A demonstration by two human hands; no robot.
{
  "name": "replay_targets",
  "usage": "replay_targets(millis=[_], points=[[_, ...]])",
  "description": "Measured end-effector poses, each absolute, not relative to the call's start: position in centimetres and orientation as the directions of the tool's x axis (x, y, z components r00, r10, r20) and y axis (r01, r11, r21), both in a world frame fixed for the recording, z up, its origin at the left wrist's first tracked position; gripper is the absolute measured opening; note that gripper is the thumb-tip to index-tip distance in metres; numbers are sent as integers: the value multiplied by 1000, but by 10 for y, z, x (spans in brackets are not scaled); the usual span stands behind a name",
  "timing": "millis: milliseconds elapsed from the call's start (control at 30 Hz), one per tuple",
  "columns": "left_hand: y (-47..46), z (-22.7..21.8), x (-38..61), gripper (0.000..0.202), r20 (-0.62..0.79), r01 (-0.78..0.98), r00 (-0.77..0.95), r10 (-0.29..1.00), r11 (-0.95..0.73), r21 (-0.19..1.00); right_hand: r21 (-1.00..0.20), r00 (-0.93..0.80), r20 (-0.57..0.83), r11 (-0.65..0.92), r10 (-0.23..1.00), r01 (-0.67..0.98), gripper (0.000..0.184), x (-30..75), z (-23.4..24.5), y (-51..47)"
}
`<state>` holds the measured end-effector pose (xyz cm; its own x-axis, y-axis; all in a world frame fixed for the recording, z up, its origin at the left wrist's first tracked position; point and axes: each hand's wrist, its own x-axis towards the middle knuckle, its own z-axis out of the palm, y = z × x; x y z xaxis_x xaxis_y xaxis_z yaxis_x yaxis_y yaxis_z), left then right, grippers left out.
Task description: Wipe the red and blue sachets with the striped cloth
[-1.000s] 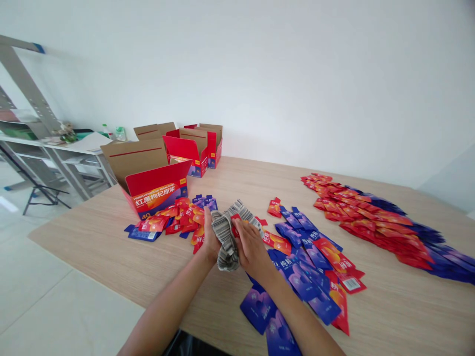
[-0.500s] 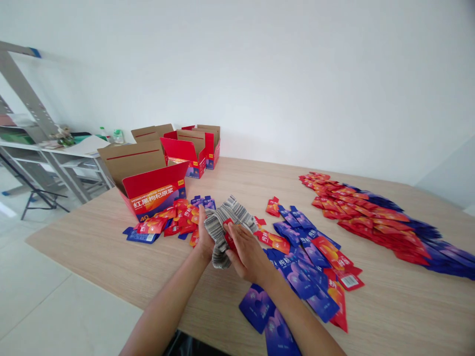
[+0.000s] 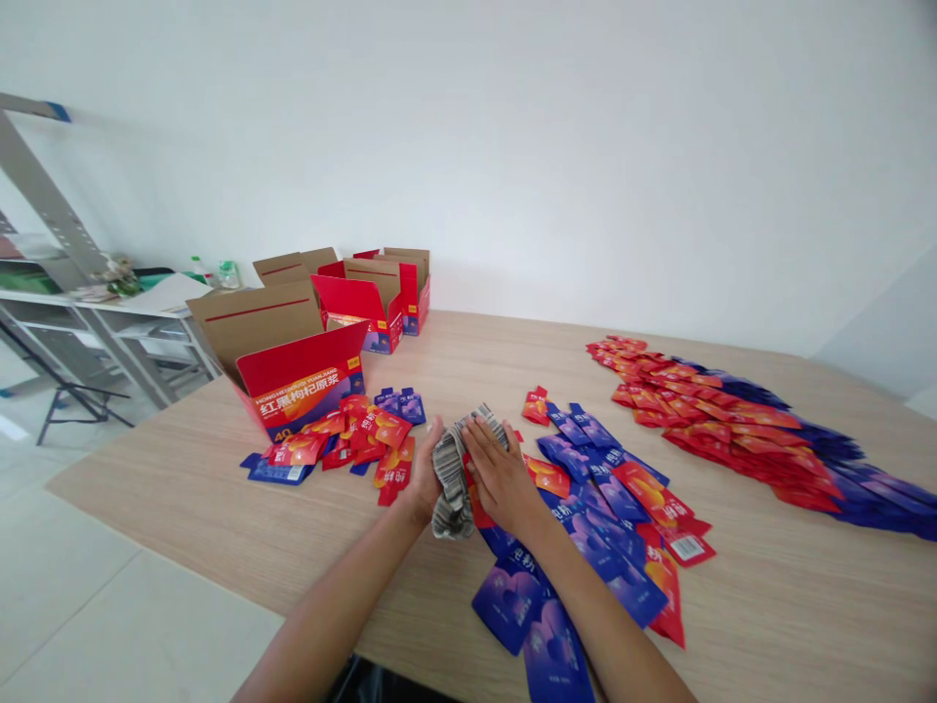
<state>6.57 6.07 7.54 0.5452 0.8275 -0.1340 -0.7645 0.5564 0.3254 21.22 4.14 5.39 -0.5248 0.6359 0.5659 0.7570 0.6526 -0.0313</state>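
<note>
A crumpled grey-and-white striped cloth (image 3: 453, 488) is pressed between my two palms, above the table's near middle. My left hand (image 3: 425, 476) cups the cloth from the left, most of its fingers hidden behind it. From the right, my right hand (image 3: 499, 476) lies over the cloth with its fingers together. A red sachet (image 3: 477, 506) shows partly between the cloth and the right palm; the rest of it is covered. Blue and purple sachets (image 3: 590, 527), mixed with red ones, lie loose beneath and beside my right forearm.
Left of my hands, a small heap of red and blue sachets (image 3: 373, 430) lies before an open red box (image 3: 307, 386). More open boxes (image 3: 373, 308) stand behind. A long overlapping row of sachets (image 3: 739, 430) covers the right side. The wooden table's (image 3: 183, 488) left edge borders the floor.
My right hand has turned and flattened over the cloth, so less of the red sachet shows. Both hands and the cloth have shifted slightly right, and the cloth is more bunched.
</note>
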Motion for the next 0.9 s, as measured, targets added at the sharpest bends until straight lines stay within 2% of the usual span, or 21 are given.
replay_targets(millis=[100,167,233,333,467,600,667,733,800,900], points=[[57,75,67,49,-162,-749,539,826,559,356,-48,-455,610,603,649,796,52,215,62,39],[54,73,69,47,-159,-735,545,823,560,381,-105,-370,665,571,649,814,45,218,67,39],[50,68,72,45,-151,-696,585,797,589,411,-208,-266,710,555,652,805,43,224,70,41],[44,55,82,44,-138,-604,650,748,618,504,-402,-71,739,523,670,751,49,234,72,48],[35,38,98,48,-101,-585,580,808,500,638,-542,117,735,474,668,694,47,240,72,53],[37,35,105,46,-170,-607,548,819,529,593,-633,174,713,517,679,576,53,241,66,58],[44,41,100,41,-227,-627,541,810,568,534,-677,184,664,477,725,560,58,247,61,63],[56,50,91,38,-282,-687,464,839,543,483,-680,199,542,287,817,674,56,258,56,71],[70,61,76,36,-303,-789,311,901,423,446,-591,182,377,84,908,802,54,270,52,77],[89,74,49,32,-347,-870,138,928,281,406,-477,98,218,18,971,879,42,282,46,78]])
